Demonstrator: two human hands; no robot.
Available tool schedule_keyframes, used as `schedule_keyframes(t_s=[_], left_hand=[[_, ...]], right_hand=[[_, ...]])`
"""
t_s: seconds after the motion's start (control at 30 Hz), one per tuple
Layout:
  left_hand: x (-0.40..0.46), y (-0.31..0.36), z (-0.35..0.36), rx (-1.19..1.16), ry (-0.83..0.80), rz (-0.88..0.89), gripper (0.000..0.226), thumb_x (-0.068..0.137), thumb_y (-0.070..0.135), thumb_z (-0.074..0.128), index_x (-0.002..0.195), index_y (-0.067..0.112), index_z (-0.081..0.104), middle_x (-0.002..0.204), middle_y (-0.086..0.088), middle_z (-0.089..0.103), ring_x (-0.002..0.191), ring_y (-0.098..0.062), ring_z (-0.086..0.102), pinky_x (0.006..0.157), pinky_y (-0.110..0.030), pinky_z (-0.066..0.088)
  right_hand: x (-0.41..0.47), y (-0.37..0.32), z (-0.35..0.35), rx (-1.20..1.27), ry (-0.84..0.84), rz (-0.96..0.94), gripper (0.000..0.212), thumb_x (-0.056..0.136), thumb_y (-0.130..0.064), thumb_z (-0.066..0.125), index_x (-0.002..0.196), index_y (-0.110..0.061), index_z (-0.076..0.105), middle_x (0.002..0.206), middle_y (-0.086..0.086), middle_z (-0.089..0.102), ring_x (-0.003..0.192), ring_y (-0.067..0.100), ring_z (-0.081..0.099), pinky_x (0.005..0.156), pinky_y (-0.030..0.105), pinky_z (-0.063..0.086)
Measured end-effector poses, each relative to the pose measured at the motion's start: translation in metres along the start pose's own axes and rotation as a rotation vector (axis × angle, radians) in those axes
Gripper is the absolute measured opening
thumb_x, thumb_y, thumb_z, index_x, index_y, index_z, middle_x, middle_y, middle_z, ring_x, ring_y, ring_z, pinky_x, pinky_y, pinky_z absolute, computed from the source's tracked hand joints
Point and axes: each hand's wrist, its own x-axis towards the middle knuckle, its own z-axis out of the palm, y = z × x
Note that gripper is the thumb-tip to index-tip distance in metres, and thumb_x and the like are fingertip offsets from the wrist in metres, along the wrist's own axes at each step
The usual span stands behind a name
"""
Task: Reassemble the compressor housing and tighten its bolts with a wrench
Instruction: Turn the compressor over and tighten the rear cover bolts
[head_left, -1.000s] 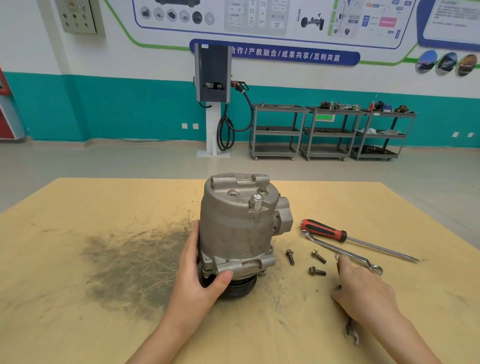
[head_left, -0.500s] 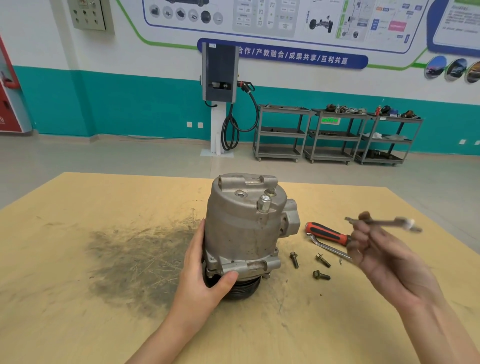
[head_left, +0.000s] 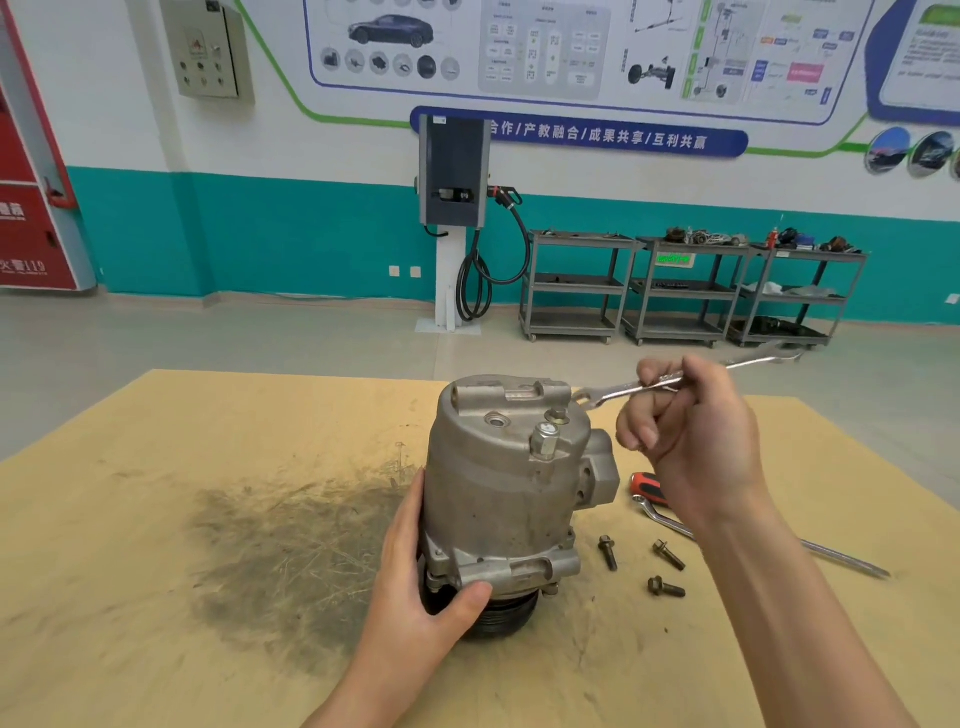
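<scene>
The grey compressor housing stands upright on its black pulley in the middle of the wooden table. My left hand grips its lower left side, thumb across the bottom flange. My right hand holds a silver wrench in the air at the housing's upper right. The wrench's open jaw hangs just above and right of a small bolt on the housing's top. A taller hex fitting sticks up beside that bolt. Three loose bolts lie on the table to the housing's right.
A red-handled screwdriver and a second wrench lie on the table under my right forearm. A dark grease stain covers the table left of the housing. Metal carts and a charging post stand far behind.
My right hand picked a wrench up from the table, raised it and brought its jaw leftward to the top of the housing. My left hand has kept its grip.
</scene>
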Motion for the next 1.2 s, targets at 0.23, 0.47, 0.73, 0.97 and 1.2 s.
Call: schedule_keyframes(t_s=[0.23,0.47,0.73,0.97,1.2], left_hand=[[0.002,-0.002,0.000,-0.014,-0.004,0.005,0.116,0.058,0.085,0.073,0.153,0.048,0.018,0.159,0.024,0.031,0.146,-0.004,0.035,0.120,-0.048,0.034],[0.000,-0.004,-0.001,-0.003,-0.010,0.009,0.114,0.056,0.087,0.071,0.151,0.052,0.018,0.157,0.029,0.031,0.145,-0.001,0.036,0.120,-0.046,0.034],[-0.001,-0.005,-0.001,0.027,0.005,-0.003,0.101,0.064,0.063,0.073,0.149,0.055,0.018,0.158,0.027,0.031,0.145,-0.010,0.038,0.119,-0.050,0.034],[-0.001,-0.002,-0.001,0.010,0.003,-0.014,0.108,0.060,0.076,0.074,0.150,0.054,0.018,0.159,0.025,0.030,0.146,-0.010,0.037,0.119,-0.050,0.034],[-0.001,0.001,-0.001,0.005,0.000,-0.018,0.115,0.055,0.086,0.072,0.150,0.052,0.018,0.159,0.021,0.032,0.146,-0.011,0.037,0.119,-0.050,0.034]], right_hand=[[-0.002,0.017,-0.007,0.014,0.010,0.011,0.043,0.105,-0.025,0.022,0.080,-0.011,0.053,0.042,0.003,0.042,0.043,0.016,0.037,0.047,0.027,0.031],[-0.005,0.019,-0.005,-0.016,-0.013,-0.066,0.055,0.106,-0.029,0.029,0.069,-0.017,0.067,0.049,0.007,0.054,0.044,0.014,0.044,0.043,0.020,0.036],[-0.006,0.001,-0.008,-0.021,-0.101,0.095,0.042,0.104,-0.029,0.036,0.082,-0.007,0.064,0.058,0.013,0.063,0.047,0.017,0.053,0.044,0.020,0.045],[-0.009,-0.013,-0.014,-0.061,-0.235,0.142,0.061,0.102,-0.030,0.023,0.086,-0.004,0.076,0.071,0.017,0.064,0.063,0.020,0.057,0.056,0.024,0.049],[-0.006,-0.008,-0.014,-0.024,-0.107,0.102,0.017,0.093,-0.023,0.052,0.088,-0.008,0.058,0.064,0.009,0.065,0.056,0.015,0.059,0.053,0.021,0.051]])
